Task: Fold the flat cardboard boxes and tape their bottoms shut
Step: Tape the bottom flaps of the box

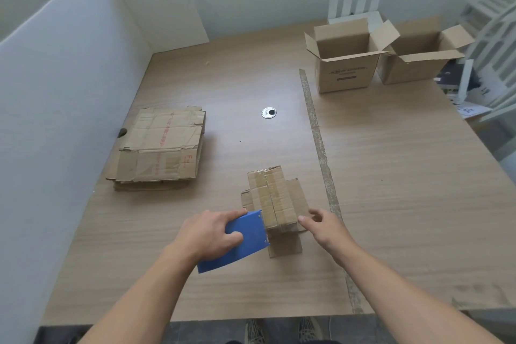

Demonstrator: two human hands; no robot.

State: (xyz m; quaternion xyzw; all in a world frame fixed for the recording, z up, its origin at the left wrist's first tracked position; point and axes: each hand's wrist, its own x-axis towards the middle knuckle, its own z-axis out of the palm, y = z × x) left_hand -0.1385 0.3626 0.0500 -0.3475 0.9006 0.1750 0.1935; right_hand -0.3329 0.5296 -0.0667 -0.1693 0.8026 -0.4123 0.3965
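Your left hand [209,232] grips the dispenser [247,233]; your right hand [326,229], fingers loose, maybe touches the box [275,204]: light, flimsy, so brace its side.

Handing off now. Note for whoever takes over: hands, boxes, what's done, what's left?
Left hand grips the blue plastic tape dispenser at the near end of the small brown cardboard box, bottom up, front centre; tape seems to run along its seam.
Right hand open at its near right corner.
Done: two erected open-topped cardboard boxes, far right.
To do: stack of flat cardboard boxes, left.
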